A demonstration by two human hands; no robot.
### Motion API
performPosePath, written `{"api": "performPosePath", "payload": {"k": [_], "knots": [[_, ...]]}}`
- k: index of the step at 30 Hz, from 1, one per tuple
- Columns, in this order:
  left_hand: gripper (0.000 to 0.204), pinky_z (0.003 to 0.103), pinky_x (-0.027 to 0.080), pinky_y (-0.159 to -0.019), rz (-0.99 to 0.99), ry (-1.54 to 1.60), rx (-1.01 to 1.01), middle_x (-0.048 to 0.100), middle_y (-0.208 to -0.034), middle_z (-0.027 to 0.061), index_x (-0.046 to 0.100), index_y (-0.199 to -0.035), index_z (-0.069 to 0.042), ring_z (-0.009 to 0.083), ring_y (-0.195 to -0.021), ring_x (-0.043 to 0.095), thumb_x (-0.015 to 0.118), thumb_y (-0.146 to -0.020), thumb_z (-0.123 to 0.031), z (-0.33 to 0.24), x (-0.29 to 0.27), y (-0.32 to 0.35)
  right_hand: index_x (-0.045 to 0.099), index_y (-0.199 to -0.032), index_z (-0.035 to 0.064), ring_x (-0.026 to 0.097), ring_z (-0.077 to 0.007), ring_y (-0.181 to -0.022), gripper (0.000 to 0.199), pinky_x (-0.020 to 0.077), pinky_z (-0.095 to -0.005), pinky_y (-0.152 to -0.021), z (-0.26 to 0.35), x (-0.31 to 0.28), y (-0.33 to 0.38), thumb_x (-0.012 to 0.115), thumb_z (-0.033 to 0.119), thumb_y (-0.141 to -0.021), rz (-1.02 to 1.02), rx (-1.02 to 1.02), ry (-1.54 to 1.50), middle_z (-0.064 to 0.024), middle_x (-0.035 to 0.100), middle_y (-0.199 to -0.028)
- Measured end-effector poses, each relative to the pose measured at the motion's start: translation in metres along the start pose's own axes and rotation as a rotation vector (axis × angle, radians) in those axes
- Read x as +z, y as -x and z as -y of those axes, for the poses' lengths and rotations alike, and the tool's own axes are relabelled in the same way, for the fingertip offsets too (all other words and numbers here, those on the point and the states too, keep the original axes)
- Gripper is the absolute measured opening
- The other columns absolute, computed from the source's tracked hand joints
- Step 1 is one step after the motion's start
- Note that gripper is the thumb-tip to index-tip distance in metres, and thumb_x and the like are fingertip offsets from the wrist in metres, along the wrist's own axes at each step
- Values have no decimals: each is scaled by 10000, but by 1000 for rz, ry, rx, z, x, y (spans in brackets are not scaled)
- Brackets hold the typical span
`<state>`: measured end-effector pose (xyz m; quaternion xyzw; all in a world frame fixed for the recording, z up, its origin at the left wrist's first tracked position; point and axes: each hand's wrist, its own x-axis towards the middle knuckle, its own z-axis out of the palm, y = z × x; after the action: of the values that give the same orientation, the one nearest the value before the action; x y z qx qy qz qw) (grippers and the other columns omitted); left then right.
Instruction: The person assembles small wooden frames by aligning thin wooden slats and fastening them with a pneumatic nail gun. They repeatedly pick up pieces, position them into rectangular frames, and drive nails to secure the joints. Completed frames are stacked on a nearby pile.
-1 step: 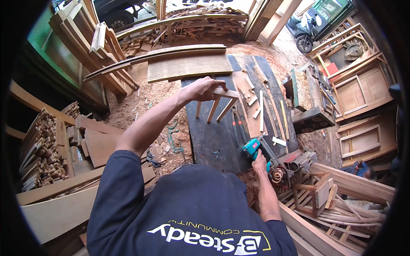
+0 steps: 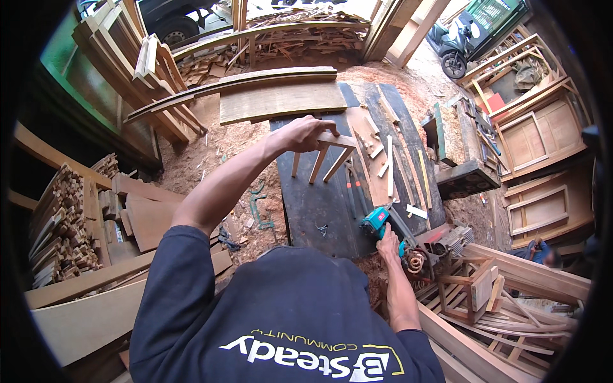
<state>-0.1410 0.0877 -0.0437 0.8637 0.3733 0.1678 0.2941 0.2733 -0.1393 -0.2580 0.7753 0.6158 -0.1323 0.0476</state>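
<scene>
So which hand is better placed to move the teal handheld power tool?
The right hand, probably: it grips the teal power tool, while the left hand is farther away, holding the small light-brown wooden frame with slim legs.

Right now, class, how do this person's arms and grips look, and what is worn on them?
The left sleeve and right sleeve are short, dark navy, part of a shirt with white and yellow print. Both forearms are bare below them. The left grip and right grip are human hands, no gloves visible.
</scene>
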Motion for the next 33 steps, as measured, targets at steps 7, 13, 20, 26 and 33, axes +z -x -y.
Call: {"api": "performPosePath", "payload": {"k": [7, 13, 20, 26, 33], "knots": [[450, 428, 551, -766, -21, 5, 14, 737, -950, 174, 643, -1231, -143, 308, -857, 719, 736, -796, -74, 1, 1, -1, 723, -1129, 105, 689, -443, -969, 449, 539, -499, -840, 28, -116, 1, 798, 378, -780, -71, 10, -318, -277, 713, -988], [433, 428, 559, -762, -20, 4, 15, 742, -965, 169, 643, -1227, -143, 313, -869, 723, 729, -810, -66, 2, 3, 1, 740, -981, 19, 656, -195, -672, 446, 531, -370, -719, 93, -253, 16, 817, 400, -763, 282, -31, -402, -105, 689, -725], [426, 448, 560, -759, -33, 23, 1, 744, -967, 178, 655, -1212, -144, 329, -881, 729, 741, -804, -56, -3, 4, 5, 756, -952, 37, 602, -157, -578, 344, 484, -357, -603, 197, -380, 18, 792, 342, -795, 277, -395, -251, -84, 647, -662], [423, 449, 510, -619, -91, 62, 35, 700, -764, 198, 677, -1217, -98, 337, -699, 695, 735, -799, -68, -12, 0, 10, 738, -920, 12, 600, -192, -562, 388, 484, -359, -598, 251, -400, -5, 771, 377, -792, 269, -423, -218, -94, 634, -643], [170, 451, 489, -585, -160, 36, 51, 648, -680, 217, 699, -873, -9, 378, -632, 644, 755, -795, -149, -13, -1, 12, 721, -897, -20, 606, -193, -563, 381, 489, -362, -588, 273, -400, -17, 772, 339, -783, 238, -488, -79, -113, 619, -609]]}}
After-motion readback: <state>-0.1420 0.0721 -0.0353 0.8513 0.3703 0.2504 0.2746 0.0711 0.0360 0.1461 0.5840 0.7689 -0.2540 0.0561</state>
